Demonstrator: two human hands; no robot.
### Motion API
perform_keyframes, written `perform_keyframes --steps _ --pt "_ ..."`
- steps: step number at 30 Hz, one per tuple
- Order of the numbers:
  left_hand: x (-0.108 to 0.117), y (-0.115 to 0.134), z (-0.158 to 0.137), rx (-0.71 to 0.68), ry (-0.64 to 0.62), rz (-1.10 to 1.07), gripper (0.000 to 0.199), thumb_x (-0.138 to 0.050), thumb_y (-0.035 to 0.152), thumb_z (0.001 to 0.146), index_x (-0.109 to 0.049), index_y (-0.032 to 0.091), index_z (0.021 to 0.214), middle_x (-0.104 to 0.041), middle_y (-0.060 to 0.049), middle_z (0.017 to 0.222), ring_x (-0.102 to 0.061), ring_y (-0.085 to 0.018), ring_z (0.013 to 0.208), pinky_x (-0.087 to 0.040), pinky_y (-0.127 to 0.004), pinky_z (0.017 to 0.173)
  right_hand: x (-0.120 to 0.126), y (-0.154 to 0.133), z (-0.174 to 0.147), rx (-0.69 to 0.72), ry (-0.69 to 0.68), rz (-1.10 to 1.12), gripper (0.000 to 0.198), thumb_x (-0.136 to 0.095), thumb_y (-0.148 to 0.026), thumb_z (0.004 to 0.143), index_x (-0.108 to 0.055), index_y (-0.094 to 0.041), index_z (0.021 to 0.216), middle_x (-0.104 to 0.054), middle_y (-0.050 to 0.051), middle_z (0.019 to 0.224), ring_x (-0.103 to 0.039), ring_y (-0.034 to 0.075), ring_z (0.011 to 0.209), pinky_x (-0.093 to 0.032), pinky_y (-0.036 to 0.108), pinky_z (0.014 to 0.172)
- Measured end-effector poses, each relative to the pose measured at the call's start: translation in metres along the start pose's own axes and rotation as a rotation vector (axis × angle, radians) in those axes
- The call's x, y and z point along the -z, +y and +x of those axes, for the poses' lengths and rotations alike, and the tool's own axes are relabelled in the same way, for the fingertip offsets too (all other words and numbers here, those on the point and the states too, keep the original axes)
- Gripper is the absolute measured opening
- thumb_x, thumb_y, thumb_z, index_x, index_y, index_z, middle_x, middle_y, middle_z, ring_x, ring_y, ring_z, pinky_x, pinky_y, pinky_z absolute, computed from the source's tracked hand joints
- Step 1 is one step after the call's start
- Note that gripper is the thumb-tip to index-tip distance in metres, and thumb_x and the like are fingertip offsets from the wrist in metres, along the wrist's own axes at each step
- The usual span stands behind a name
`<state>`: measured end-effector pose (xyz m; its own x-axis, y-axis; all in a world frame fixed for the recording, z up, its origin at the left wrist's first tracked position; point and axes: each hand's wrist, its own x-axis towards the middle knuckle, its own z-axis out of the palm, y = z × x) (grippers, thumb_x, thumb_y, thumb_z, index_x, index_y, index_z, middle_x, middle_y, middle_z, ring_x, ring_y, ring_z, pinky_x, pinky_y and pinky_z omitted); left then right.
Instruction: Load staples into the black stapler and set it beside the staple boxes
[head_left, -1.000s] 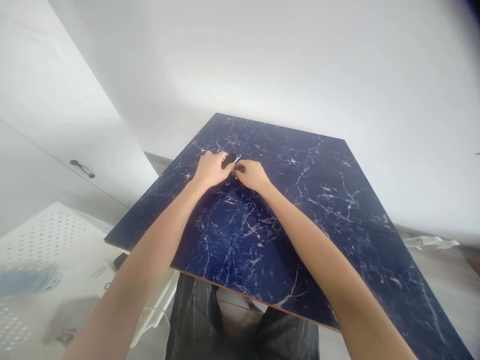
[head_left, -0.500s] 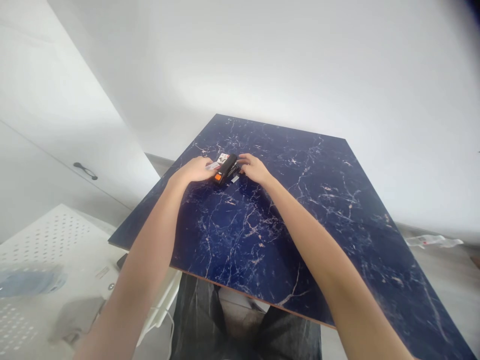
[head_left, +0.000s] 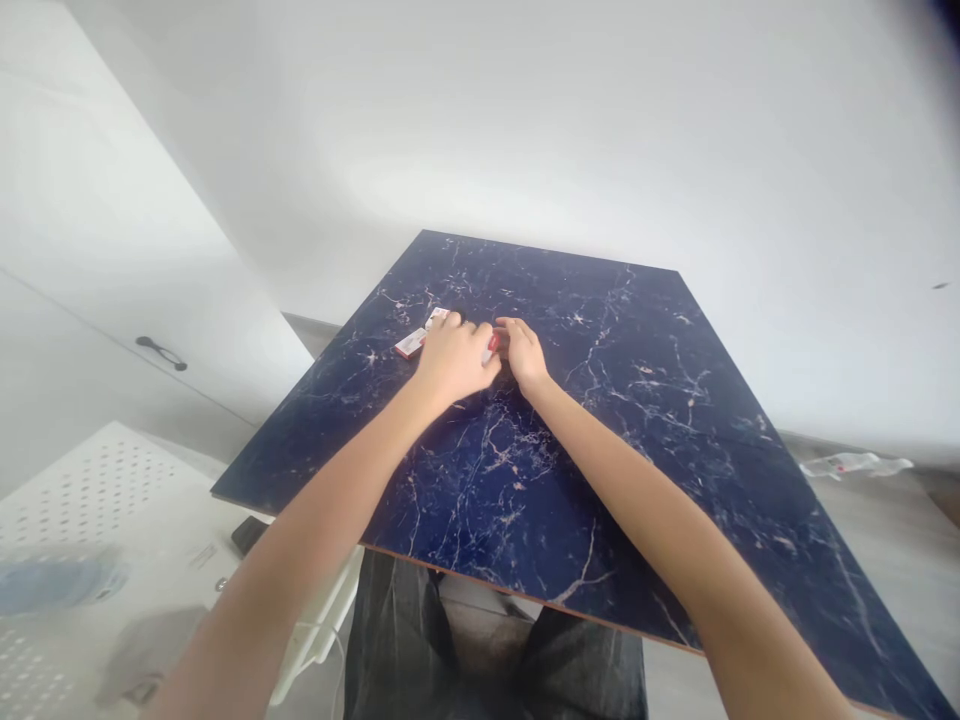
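Note:
My left hand (head_left: 455,358) reaches over the table with its fingers closed around a small red-and-white box (head_left: 490,346). Close on the other side, my right hand (head_left: 523,350) has its fingers curled against the box's right end. Most of the box is hidden by my fingers. Just left of my left hand, a flat red-and-white packet (head_left: 411,343) lies on the table, and a printed white piece (head_left: 437,317) shows behind it. The black object with an orange end is almost wholly covered by my left hand.
The blue marbled table (head_left: 510,500) has its far edge near a white wall. To the lower left is a white perforated surface (head_left: 112,470) with a clear plastic bottle (head_left: 60,578) and a dark phone-like object (head_left: 249,535). A crumpled clear plastic piece (head_left: 855,465) lies beyond the right edge.
My left hand has moved right, from beside the black object to the small box next to my right hand. The flat packet it was touching now lies free on the table.

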<state>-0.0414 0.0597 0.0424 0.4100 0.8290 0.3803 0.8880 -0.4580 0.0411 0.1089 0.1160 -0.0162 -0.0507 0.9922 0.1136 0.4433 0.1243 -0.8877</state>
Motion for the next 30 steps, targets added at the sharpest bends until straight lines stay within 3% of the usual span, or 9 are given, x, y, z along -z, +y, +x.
perform_keyframes --steps 5,10,12,15,19,22,25,28,30 --pt "-0.020 0.004 -0.002 -0.067 0.007 0.072 0.033 -0.052 0.038 0.102 -0.076 0.016 0.105 -0.066 -0.021 0.113 -0.056 -0.042 0.116 -0.043 -0.054 0.095 0.003 -0.007 -0.018 0.073 0.101 -0.100 0.047 -0.023 -0.040 0.107 -0.060 -0.021 0.130 -0.069 0.013 0.134 -0.068 0.023 0.119 -0.055 0.037 0.100" --pt "-0.016 -0.024 -0.001 0.091 0.091 0.053 0.043 -0.055 0.024 0.098 -0.064 0.019 0.139 -0.057 -0.022 0.141 -0.050 -0.044 0.129 -0.040 -0.059 0.104 0.000 -0.012 -0.036 0.157 0.041 -0.287 0.043 -0.052 -0.024 0.091 -0.063 -0.016 0.132 -0.067 0.018 0.135 -0.063 0.031 0.126 -0.046 0.048 0.112" --pt "-0.018 -0.037 0.000 0.161 0.039 -0.021 0.056 -0.060 0.027 0.096 -0.054 0.019 0.151 -0.059 -0.022 0.142 -0.050 -0.045 0.131 -0.039 -0.061 0.107 -0.002 -0.016 -0.042 0.174 0.008 -0.355 0.050 -0.059 -0.024 0.085 -0.063 -0.013 0.134 -0.065 0.021 0.137 -0.061 0.036 0.127 -0.044 0.051 0.113" --pt "-0.025 -0.058 0.003 0.235 0.016 -0.232 0.058 -0.053 0.039 0.102 -0.048 0.019 0.156 -0.061 -0.018 0.146 -0.053 -0.040 0.135 -0.038 -0.056 0.114 -0.003 -0.021 -0.046 0.203 -0.051 -0.426 0.059 -0.069 -0.033 0.081 -0.063 -0.013 0.136 -0.064 0.022 0.140 -0.056 0.040 0.133 -0.040 0.055 0.116" --pt "-0.029 -0.088 0.006 0.324 0.010 -0.432 0.052 -0.035 0.045 0.108 -0.060 0.019 0.145 -0.058 -0.014 0.154 -0.050 -0.031 0.143 -0.036 -0.045 0.119 0.000 -0.025 -0.047 0.268 -0.149 -0.496 0.072 -0.079 -0.040 0.075 -0.061 -0.015 0.140 -0.065 0.020 0.139 -0.056 0.040 0.132 -0.038 0.055 0.117" --pt "-0.024 -0.099 0.005 0.289 -0.076 -0.474 0.050 -0.031 0.049 0.108 -0.070 0.022 0.126 -0.068 -0.010 0.141 -0.060 -0.029 0.131 -0.044 -0.039 0.109 -0.003 -0.028 -0.045 0.271 -0.150 -0.526 0.067 -0.077 -0.038 0.078 -0.060 -0.017 0.140 -0.069 0.018 0.129 -0.060 0.039 0.125 -0.042 0.055 0.112" --pt "-0.017 -0.100 0.004 0.261 -0.133 -0.461 0.050 -0.032 0.050 0.108 -0.072 0.021 0.096 -0.077 -0.008 0.109 -0.070 -0.027 0.102 -0.050 -0.034 0.088 -0.018 -0.034 -0.042 0.264 -0.125 -0.530 0.065 -0.076 -0.039 0.082 -0.058 -0.015 0.139 -0.070 0.020 0.126 -0.062 0.038 0.123 -0.044 0.054 0.109" --pt "-0.010 -0.098 0.003 0.256 -0.163 -0.429 0.052 -0.030 0.048 0.108 -0.064 0.021 0.079 -0.072 -0.006 0.081 -0.068 -0.025 0.080 -0.046 -0.031 0.073 -0.038 -0.043 -0.041 0.274 -0.111 -0.516 0.064 -0.075 -0.038 0.084 -0.058 -0.013 0.140 -0.070 0.021 0.126 -0.063 0.037 0.123 -0.042 0.055 0.113" --pt "-0.007 -0.099 0.003 0.260 -0.155 -0.406 0.051 -0.030 0.047 0.108 -0.063 0.022 0.078 -0.070 -0.006 0.076 -0.067 -0.024 0.078 -0.045 -0.031 0.072 -0.046 -0.047 -0.042 0.278 -0.107 -0.499 0.066 -0.076 -0.041 0.085 -0.056 -0.015 0.142 -0.068 0.020 0.131 -0.061 0.037 0.127 -0.042 0.055 0.114"
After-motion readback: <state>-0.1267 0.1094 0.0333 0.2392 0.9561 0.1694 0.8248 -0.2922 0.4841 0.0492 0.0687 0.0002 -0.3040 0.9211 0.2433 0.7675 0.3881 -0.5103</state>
